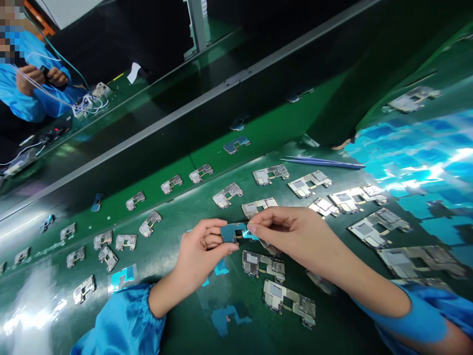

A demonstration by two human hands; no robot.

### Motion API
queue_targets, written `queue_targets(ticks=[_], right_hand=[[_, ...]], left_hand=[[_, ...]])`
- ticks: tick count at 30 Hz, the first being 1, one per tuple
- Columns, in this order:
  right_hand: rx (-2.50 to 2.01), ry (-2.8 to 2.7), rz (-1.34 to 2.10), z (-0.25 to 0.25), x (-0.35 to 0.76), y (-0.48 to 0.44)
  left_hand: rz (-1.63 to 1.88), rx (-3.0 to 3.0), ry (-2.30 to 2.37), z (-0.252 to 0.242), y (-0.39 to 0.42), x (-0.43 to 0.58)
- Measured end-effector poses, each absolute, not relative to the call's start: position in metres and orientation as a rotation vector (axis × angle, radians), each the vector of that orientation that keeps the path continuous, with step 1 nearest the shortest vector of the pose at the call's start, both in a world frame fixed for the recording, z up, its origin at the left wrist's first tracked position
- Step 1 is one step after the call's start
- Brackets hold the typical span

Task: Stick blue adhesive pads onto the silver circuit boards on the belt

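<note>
Between my two hands is a small phone circuit board (pixel 229 233) with a dark blue face. My left hand (pixel 201 249) grips its left end, thumb below and fingers behind. My right hand (pixel 284 227) pinches at the right end, where a shiny bright blue film piece (pixel 251 235) lies against the board; whether the fingertips grip film, board or both is partly hidden. Just below, a metal-shielded circuit board (pixel 263 265) and another circuit board (pixel 290 301) lie on the green table. One more circuit board (pixel 258 206) sits partly behind my right hand.
Several more boards are spread across the green tabletop (pixel 173 266). Blue tweezers (pixel 325 162) lie at the back right, beside sheets of blue film (pixel 417 158). A loose film cutout (pixel 229 318) rests in front. Behind the long divider (pixel 148 133), a co-worker in blue sleeves (pixel 37 84) handles something dark.
</note>
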State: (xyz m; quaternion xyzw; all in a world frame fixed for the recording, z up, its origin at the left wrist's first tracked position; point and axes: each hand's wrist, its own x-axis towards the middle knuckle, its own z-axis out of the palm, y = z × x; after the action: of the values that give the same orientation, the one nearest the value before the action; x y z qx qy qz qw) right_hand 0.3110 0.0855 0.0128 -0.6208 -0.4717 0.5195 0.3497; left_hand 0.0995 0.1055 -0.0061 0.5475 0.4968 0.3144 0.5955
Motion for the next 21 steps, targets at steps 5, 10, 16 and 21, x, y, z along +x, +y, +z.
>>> queue_targets(ticks=[5, 10, 16, 21], right_hand=[[-1.604, -1.251, 1.310, 0.0122, 0.3099, 0.0854], [-1.633, -1.266, 1.264, 0.0155, 0.3079, 0.0869], [-1.644, -1.245, 1.267, 0.0174, 0.3065, 0.0863], [-1.636, -1.249, 1.263, 0.0144, 0.3062, 0.0858]], left_hand=[[0.720, 1.244, 1.161, -0.0039, 0.1058, 0.1001], [0.718, 1.217, 1.165, -0.0042, 0.1050, 0.0998], [0.719, 1.196, 1.174, -0.0039, 0.1048, 0.0993], [0.729, 1.219, 1.174, -0.0015, 0.1054, 0.1009]])
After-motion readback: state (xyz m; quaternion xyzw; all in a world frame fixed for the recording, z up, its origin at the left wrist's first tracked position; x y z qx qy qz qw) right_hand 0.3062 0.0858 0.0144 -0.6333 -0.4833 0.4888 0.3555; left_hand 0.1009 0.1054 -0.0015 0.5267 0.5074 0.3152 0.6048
